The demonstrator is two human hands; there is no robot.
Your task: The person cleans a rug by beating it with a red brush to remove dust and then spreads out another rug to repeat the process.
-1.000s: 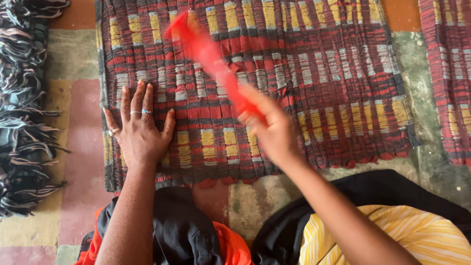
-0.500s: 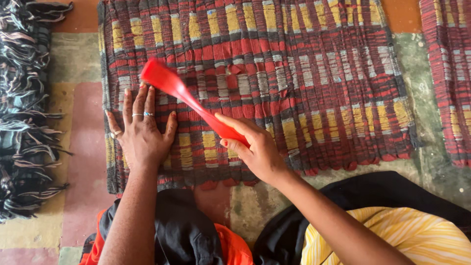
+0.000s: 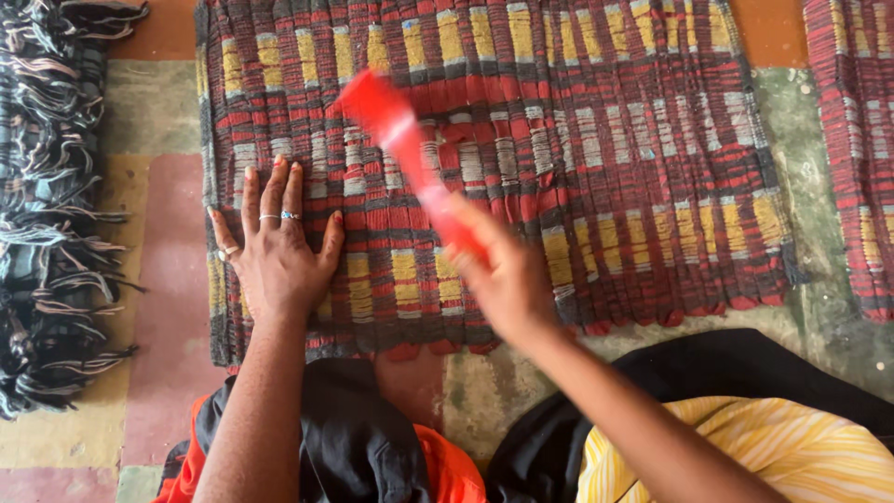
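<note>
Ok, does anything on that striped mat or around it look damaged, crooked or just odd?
One spot stands out: near the middle of the woven mat, just right of the red stick in the right hand, a few red strips look bunched and uneven, breaking the neat rows. The left hand lies flat on it. Nothing looks spilled.

Left hand (image 3: 277,251) is lying flat, palm down, fingers spread and extended away from the body, rings showing on two fingers and the thumb; its forearm is running straight back toward the torso. Right hand (image 3: 503,279), motion-blurred, is closing in a fist, its forearm angling across from the lower right.
</note>
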